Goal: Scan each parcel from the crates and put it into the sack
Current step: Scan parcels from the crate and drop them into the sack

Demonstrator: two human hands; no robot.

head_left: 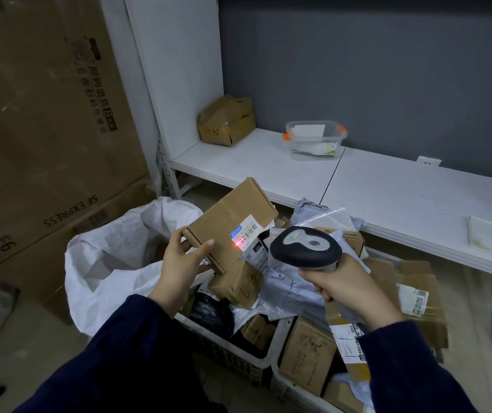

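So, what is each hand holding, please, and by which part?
Left hand grips the cardboard box by its near end; right hand, the scanner by its handle.

Clear tub [313, 140] on shelf [387, 189]; torn carton [226, 120] beside.

We note a matt brown cardboard parcel [229, 222] with a glossy paper label [245, 231]; smooth grey plastic scanner [305, 246]; coarse woven white plastic sack [113, 263]; smooth matt white shelf [387, 189]; clear plastic tub [314, 140].

White shelf [387, 186], grey wall [387, 70] — floor seemingly concrete.
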